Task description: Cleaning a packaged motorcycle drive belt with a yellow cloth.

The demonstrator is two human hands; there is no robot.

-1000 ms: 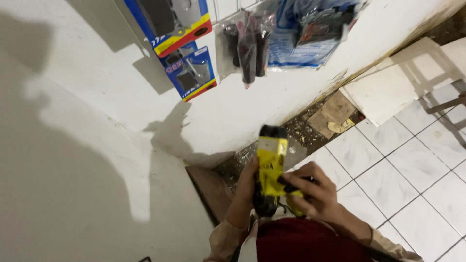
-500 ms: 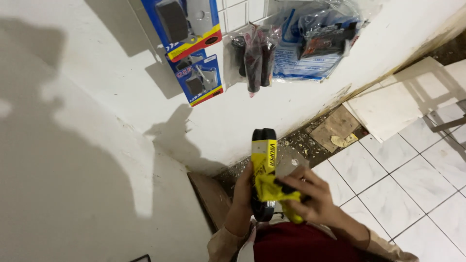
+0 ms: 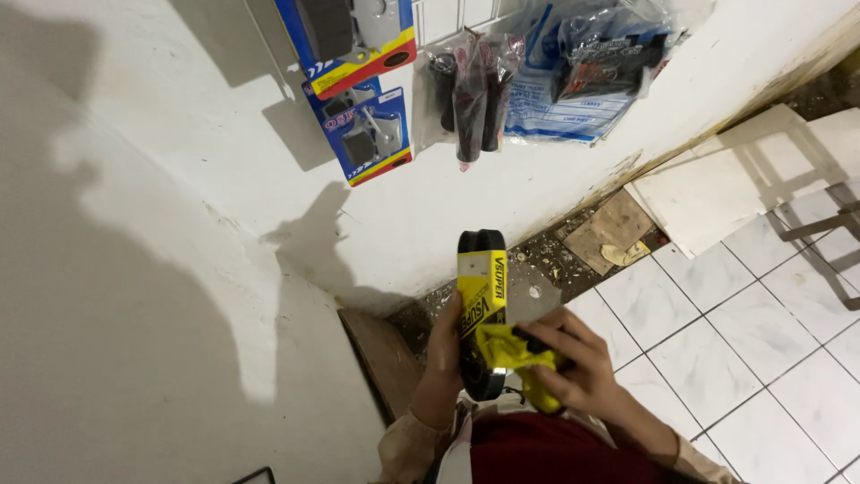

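My left hand (image 3: 445, 345) grips a black rubber belt in a yellow cardboard sleeve (image 3: 481, 287), held upright in front of my chest. My right hand (image 3: 573, 367) presses a crumpled yellow cloth (image 3: 512, 354) against the lower part of the belt. The belt's bottom loop is partly hidden behind the cloth and my fingers.
Blue and yellow blister packs (image 3: 363, 134), black hand grips in clear bags (image 3: 470, 90) and a plastic bag of parts (image 3: 587, 67) hang on the white wall. Loose tile slabs (image 3: 717, 188) lean by the wall, with rubble (image 3: 555, 255) and white floor tiles (image 3: 743, 341) below.
The view has shifted so the wall packs sit lower in frame. My right hand has slid the yellow cloth down the belt's sleeve, uncovering more of it.
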